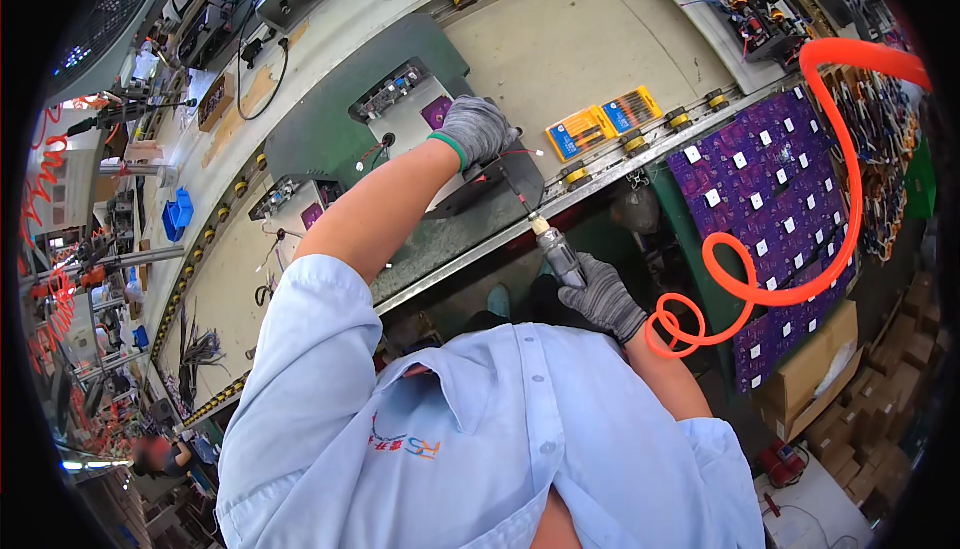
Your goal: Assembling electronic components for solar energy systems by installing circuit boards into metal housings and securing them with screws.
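My left hand [472, 133], in a grey knit glove with a green cuff, is closed at the edge of a metal housing [410, 114]; its fingertips are partly hidden, so what they pinch cannot be made out. The housing lies on a green work board [335, 139] and carries circuit parts, a purple label and loose wires. In my right hand [606, 297], also gloved, is a power screwdriver [561, 253]. Its long bit slants up and left toward the housing's dark side panel [470, 192]; whether the tip touches cannot be seen.
Yellow packs of bits [605, 121] lie right of the housing, beside the conveyor's rollers [636, 143]. An orange coiled hose [735, 289] loops near my right wrist. Purple circuit boards [770, 184] cover the right side. Another wired housing [297, 199] stands at the left.
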Available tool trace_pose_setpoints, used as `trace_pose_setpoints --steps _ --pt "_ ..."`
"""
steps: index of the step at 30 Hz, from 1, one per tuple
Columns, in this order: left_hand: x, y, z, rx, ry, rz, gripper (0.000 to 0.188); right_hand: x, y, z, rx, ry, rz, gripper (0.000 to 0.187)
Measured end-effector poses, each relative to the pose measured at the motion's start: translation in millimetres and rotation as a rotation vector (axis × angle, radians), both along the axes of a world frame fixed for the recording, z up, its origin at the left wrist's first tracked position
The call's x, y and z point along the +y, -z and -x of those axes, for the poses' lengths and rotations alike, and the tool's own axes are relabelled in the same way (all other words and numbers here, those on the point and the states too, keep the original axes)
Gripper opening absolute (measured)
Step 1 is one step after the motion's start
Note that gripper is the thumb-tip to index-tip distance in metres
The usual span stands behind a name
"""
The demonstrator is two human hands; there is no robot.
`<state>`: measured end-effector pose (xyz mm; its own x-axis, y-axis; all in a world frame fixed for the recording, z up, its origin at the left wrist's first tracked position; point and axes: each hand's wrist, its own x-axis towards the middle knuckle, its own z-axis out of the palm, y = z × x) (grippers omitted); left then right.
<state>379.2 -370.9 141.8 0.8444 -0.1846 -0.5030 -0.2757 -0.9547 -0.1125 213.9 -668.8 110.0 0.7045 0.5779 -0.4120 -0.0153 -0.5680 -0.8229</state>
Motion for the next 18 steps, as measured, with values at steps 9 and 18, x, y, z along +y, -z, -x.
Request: trace_pose_setpoints --steps 9,18 --pt "7 5 -6 -0.147 -0.116 0.096 0.052 0 -11 -12 -0.009 -0.061 0.07 0.047" --pt "-11 -54 135 -0.346 -0.644 1.072 0.053 0 1 0 -0.101 -0.023 0.087 0.048"
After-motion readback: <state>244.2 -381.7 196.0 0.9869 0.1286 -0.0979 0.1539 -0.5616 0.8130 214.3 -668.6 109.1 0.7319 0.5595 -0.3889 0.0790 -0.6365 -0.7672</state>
